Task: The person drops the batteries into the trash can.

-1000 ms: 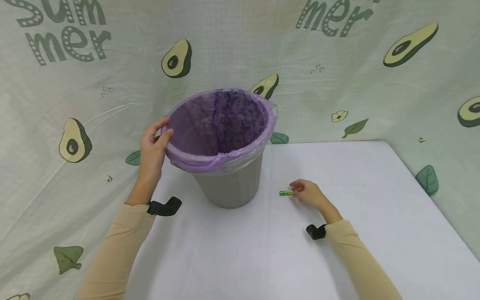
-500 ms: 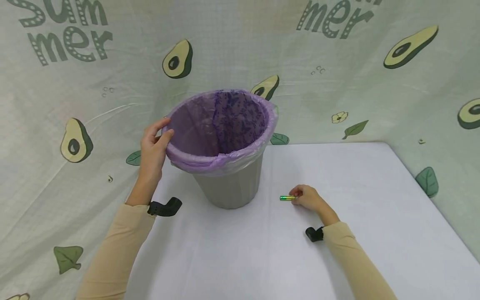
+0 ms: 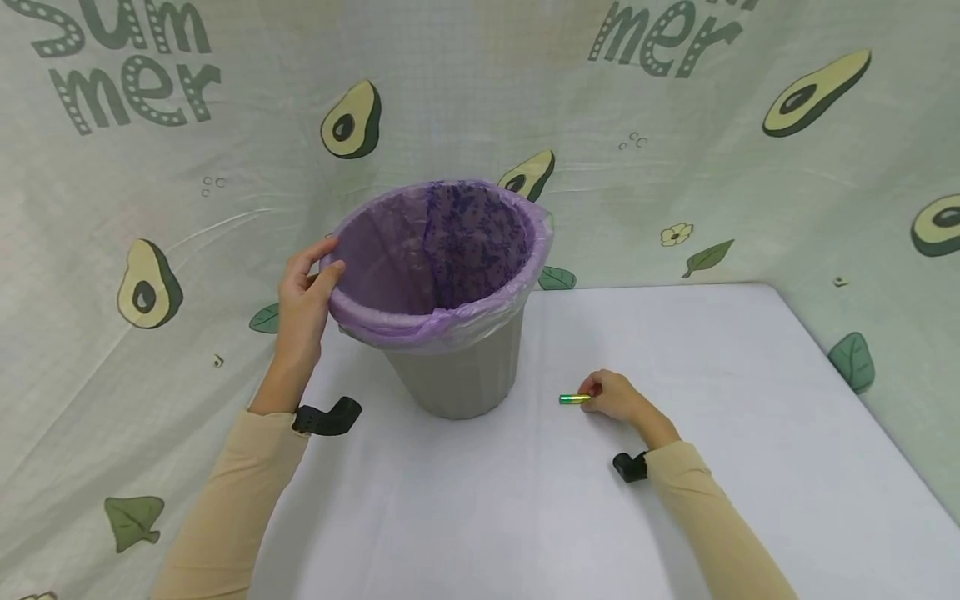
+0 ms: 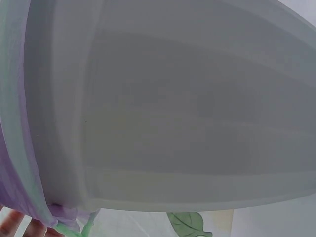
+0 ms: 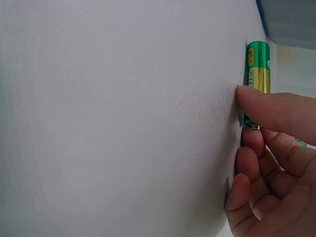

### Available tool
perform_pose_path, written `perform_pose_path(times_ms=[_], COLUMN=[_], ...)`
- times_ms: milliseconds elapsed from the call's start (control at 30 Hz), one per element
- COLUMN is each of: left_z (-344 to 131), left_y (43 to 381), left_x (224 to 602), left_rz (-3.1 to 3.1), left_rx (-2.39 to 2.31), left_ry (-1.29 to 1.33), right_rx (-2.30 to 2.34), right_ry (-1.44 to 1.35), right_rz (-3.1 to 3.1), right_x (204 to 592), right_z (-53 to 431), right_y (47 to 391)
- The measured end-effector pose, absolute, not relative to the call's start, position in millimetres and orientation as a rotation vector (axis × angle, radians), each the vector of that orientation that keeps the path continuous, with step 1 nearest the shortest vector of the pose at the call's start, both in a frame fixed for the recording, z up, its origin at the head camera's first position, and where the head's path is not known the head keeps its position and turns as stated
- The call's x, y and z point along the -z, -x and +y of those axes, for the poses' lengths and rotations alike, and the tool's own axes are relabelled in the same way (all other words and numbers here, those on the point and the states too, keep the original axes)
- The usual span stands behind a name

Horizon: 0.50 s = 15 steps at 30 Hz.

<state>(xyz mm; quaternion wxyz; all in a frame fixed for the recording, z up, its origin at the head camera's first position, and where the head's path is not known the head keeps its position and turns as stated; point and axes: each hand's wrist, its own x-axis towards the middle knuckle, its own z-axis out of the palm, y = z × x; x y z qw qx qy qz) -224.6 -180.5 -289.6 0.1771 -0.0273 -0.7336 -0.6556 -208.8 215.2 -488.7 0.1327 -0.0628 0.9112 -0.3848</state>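
A grey trash bin (image 3: 457,379), lined with a purple plastic bag (image 3: 420,327), stands on the white table. My left hand (image 3: 303,287) holds the bin's left rim over the folded bag, thumb and fingers at the edge. In the left wrist view the bin's side (image 4: 187,113) fills most of the picture, and only some fingertips (image 4: 34,229) show. To the right of the bin, my right hand (image 3: 617,395) pinches a green and gold battery (image 5: 258,64) by one end; its other end points left toward the bin. Whether the battery touches the tabletop is hard to tell.
The white table (image 3: 712,358) reaches back to a hanging cloth (image 3: 450,83) printed with avocados, leaves and lettering. The cloth also hangs along both sides. Black wrist cameras (image 3: 327,416) sit on both forearms.
My right hand has come slightly nearer to me with the battery, mostly in the first half second. My left hand and the bin hold their place.
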Motion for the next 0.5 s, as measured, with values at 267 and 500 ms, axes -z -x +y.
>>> perform_pose_path(times_ms=[267,500], left_z=[-179.9,-180.3], left_y=[225.3,225.2], left_x=[289.8,289.7], left_rz=[-2.079,-2.085], left_rx=[1.861,1.833], left_ry=[0.082,0.064], right_rx=[1.147,1.177], right_ry=[0.199,0.223], right_rz=[2.627,2.592], right_x=[490.4,484.9], right_z=[218.5,220.9], right_y=[208.0,207.5])
